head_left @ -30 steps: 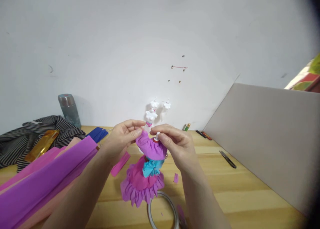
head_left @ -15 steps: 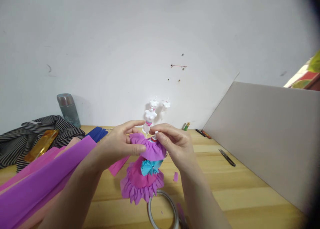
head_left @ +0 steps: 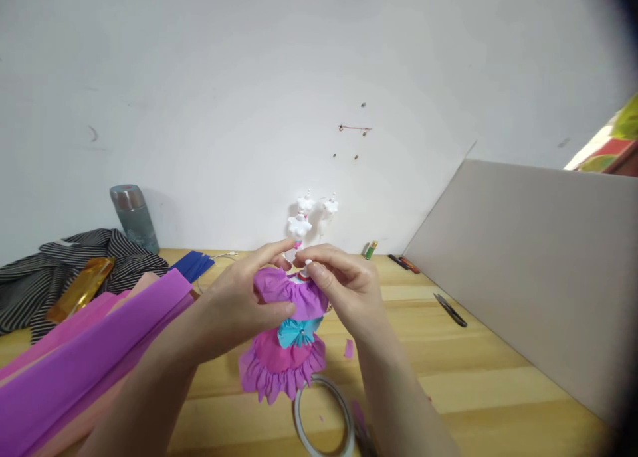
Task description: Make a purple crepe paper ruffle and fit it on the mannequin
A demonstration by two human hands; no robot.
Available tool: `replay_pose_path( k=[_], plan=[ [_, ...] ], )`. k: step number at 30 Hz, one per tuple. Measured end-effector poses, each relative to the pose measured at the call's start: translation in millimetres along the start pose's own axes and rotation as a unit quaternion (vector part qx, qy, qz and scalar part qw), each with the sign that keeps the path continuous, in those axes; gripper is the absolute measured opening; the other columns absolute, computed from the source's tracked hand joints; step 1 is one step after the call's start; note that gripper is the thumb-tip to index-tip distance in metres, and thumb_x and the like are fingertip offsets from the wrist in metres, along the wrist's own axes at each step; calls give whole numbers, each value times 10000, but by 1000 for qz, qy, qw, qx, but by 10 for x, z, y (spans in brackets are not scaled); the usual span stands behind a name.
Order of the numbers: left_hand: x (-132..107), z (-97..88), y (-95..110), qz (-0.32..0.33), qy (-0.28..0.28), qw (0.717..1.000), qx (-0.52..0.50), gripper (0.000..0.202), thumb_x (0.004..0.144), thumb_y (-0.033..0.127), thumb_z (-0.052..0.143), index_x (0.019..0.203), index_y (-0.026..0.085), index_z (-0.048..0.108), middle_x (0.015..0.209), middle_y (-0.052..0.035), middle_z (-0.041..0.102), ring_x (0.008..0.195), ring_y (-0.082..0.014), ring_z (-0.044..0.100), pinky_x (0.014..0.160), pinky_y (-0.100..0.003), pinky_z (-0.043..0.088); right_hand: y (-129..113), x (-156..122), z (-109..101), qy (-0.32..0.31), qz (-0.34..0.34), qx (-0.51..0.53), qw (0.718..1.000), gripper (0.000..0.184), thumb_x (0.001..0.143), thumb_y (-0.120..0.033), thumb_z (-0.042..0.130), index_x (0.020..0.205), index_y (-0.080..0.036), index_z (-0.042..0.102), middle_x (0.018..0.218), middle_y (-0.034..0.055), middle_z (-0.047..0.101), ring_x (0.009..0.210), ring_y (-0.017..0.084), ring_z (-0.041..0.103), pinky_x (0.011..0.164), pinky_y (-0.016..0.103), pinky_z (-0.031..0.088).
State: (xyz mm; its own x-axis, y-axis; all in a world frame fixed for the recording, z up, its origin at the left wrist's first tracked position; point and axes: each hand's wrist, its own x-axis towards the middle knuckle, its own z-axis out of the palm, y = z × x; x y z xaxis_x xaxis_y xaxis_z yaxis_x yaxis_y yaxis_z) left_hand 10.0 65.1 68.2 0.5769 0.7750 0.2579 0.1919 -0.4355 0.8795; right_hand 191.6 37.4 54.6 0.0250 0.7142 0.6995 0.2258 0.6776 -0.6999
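A small mannequin stands on the wooden table, dressed in a crepe-paper dress (head_left: 284,364) with a pink skirt, purple ruffled hem and a blue bow (head_left: 298,331). Around its shoulders lies a purple paper piece (head_left: 304,297). My left hand (head_left: 244,301) presses this purple piece with thumb and fingers from the left. My right hand (head_left: 343,287) pinches its top edge at the mannequin's white neck from the right. Both hands are closed on the paper.
Long purple and pink crepe-paper rolls (head_left: 84,364) lie at the left, with blue paper (head_left: 192,266), striped cloth (head_left: 74,264) and a metal flask (head_left: 132,216) behind. White mannequins (head_left: 302,223) stand by the wall. A tape ring (head_left: 323,420) lies in front, scissors (head_left: 451,309) and a grey board (head_left: 538,258) to the right.
My left hand has slid from the top edge down onto the side of the purple piece, smoothing it round the mannequin. My right hand stays pinched at the neck.
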Motion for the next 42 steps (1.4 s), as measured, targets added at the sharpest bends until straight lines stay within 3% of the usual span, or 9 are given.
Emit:
replay_pose_path(
  k=[6, 11, 16, 19, 22, 25, 30, 37, 42],
  plan=[
    [-31, 4, 78, -18, 5, 999, -38, 744, 667, 171, 681, 1389, 249, 515, 1032, -60, 698, 600, -119, 606, 498, -201, 495, 6, -2, 13, -1, 2, 15, 1000, 140, 875, -222, 624, 907, -236, 759, 908, 54, 757, 903, 209, 702, 797, 355, 555],
    [9, -84, 98, -54, 20, 989, -138, 725, 688, 317, 719, 1370, 200, 503, 1218, -128, 639, 474, -86, 600, 474, -256, 548, -8, 3, 19, 14, -7, -10, 1000, 136, 862, -217, 627, 878, -234, 761, 880, 42, 752, 866, 191, 694, 769, 338, 559],
    [28, -177, 38, -48, 70, 996, -32, 478, 780, 403, 668, 1166, 122, 636, 811, -74, 711, 526, -118, 608, 494, -228, 505, 6, -3, 29, 19, 2, -8, 1000, 140, 856, -227, 633, 883, -240, 770, 876, 50, 752, 841, 190, 690, 693, 324, 559],
    [-1, -232, 12, 49, 74, 994, 70, 274, 817, 346, 644, 1016, 165, 697, 965, -96, 720, 840, -197, 684, 700, -285, 549, 9, -9, 29, 21, 1, -4, 1000, 149, 855, -235, 640, 904, -255, 779, 880, 49, 757, 840, 194, 690, 707, 339, 560],
    [-41, -282, 6, 204, 67, 963, 160, 102, 852, 238, 624, 904, 201, 704, 1208, -79, 661, 1156, -203, 599, 946, -297, 483, 8, -11, 26, 21, 1, -1, 1000, 170, 858, -246, 640, 945, -267, 785, 888, 51, 761, 859, 202, 690, 746, 364, 558],
    [-46, -280, 8, 267, 73, 942, 192, 124, 893, 177, 570, 925, 201, 687, 1224, -69, 652, 1190, -166, 572, 977, -265, 449, 17, -15, 30, 24, 19, 3, 1000, 206, 862, -258, 637, 1015, -274, 775, 903, 55, 762, 881, 212, 688, 746, 371, 557],
    [70, -116, 1, 172, 130, 963, 163, 143, 871, 268, 595, 894, 175, 701, 927, -54, 722, 895, -178, 658, 828, -306, 495, 60, -26, 51, 13, 21, 3, 1000, 237, 864, -250, 634, 1067, -264, 754, 921, 59, 756, 888, 213, 685, 765, 375, 554],
    [173, 73, 8, 32, 103, 994, -5, 164, 814, 306, 645, 843, 163, 718, 914, -56, 758, 888, -213, 690, 806, -319, 521, -65, -61, -59, 33, -103, -96, 990, 160, 874, -188, 628, 1001, -238, 711, 991, 67, 713, 982, 235, 654, 880, 434, 519],
    [172, 110, 10, 20, 122, 990, -61, 153, 782, 252, 638, 853, 143, 718, 850, -57, 752, 826, -201, 689, 722, -289, 536, -280, -113, -180, -121, -208, -234, 942, 218, 829, -282, 718, 999, -198, 611, 1257, 121, 618, 1263, 321, 503, 1053, 502, 425]
  ],
)
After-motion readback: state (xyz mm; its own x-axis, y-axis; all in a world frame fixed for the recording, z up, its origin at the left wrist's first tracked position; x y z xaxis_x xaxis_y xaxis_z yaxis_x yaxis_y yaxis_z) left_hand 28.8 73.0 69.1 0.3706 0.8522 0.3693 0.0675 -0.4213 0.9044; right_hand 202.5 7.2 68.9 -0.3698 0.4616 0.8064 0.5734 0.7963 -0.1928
